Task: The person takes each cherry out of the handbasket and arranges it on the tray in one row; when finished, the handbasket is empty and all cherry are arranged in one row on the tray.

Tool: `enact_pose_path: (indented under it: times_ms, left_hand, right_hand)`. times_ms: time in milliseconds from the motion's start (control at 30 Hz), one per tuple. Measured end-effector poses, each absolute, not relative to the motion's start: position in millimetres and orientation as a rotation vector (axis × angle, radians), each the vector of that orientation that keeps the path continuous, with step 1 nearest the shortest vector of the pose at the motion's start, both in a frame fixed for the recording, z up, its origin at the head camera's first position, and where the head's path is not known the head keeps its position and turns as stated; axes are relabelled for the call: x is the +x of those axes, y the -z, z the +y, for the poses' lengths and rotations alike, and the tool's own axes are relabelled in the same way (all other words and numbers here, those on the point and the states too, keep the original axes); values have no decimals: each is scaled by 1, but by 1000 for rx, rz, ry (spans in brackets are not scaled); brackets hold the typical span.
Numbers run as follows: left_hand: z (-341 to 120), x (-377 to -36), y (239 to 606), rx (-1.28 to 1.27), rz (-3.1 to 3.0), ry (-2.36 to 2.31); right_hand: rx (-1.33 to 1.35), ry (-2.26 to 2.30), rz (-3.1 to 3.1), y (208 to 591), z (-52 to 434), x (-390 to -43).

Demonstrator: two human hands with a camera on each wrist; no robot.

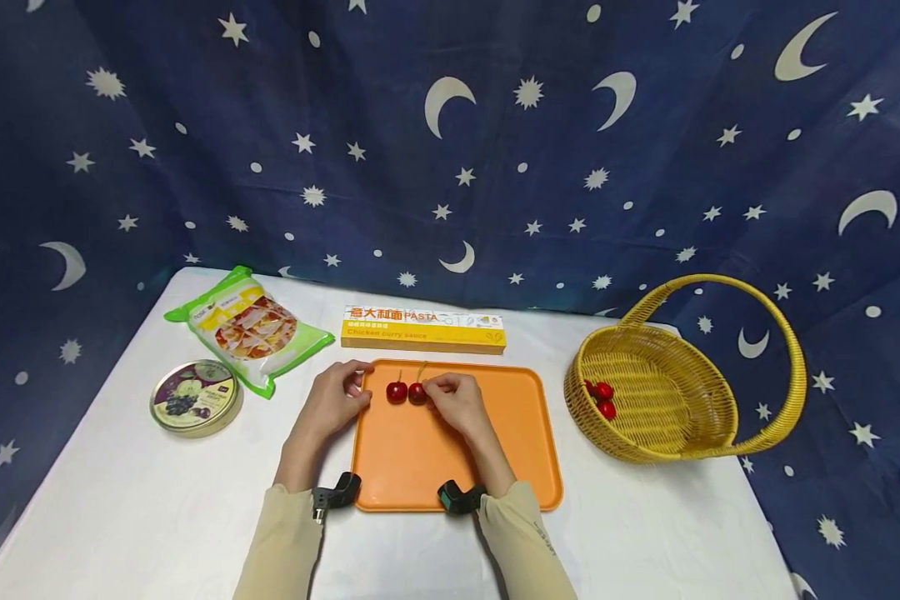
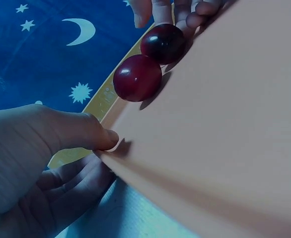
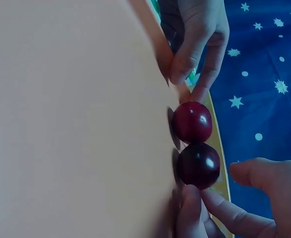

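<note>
Nearest to me, low in the middle of the head view, my two beige sleeves end in black wrist mounts, and both hands reach onto the smooth orange plastic tray with rounded corners [image 1: 457, 450] that lies on the white cloth-covered table [image 1: 120, 500]. My left hand [image 1: 333, 402] pinches the tray's upper left corner: the left-wrist view shows the thumb pressed on top of the raised rim and the fingers curled beneath it. My right hand [image 1: 457, 400] sits just right of centre, its fingers bent and its fingertips [image 3: 187, 208] touching the darker of two glossy round red cherries [image 1: 407, 392]; I cannot tell whether they truly grip it. The pair lie side by side, touching each other, near the tray's far edge between my hands, thin stems pointing up. Left of the tray rests a round metal tin with a fruit picture on its lid [image 1: 196, 397], and beyond it a crinkly green and clear plastic snack bag [image 1: 251, 329]. Just behind the tray lies a long yellow cardboard pasta box [image 1: 423, 327]. At the right stands a woven yellow wicker basket with a hoop handle [image 1: 667, 433], more red cherries inside. Behind everything hangs a dark blue cloth printed with moons and stars [image 1: 450, 125].
</note>
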State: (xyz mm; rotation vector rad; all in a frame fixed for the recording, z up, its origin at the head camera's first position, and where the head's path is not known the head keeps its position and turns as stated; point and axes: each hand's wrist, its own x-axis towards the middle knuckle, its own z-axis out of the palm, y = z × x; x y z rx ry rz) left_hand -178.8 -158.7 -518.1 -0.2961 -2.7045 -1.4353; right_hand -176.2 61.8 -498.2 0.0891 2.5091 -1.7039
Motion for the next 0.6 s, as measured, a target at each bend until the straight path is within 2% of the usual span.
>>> enact_pose_path:
  times_ms: [267, 367, 600]
  left_hand:
    - [-164, -177, 516, -241, -2735, 1400]
    - [-163, -176, 517, -251, -2738, 1403]
    - [-156, -178, 516, -275, -2734, 1410]
  right_hand:
    - [144, 1728, 2535, 461, 100, -186]
    - [130, 1764, 2529, 436, 137, -191]
    - [276, 1617, 2541, 388, 247, -204]
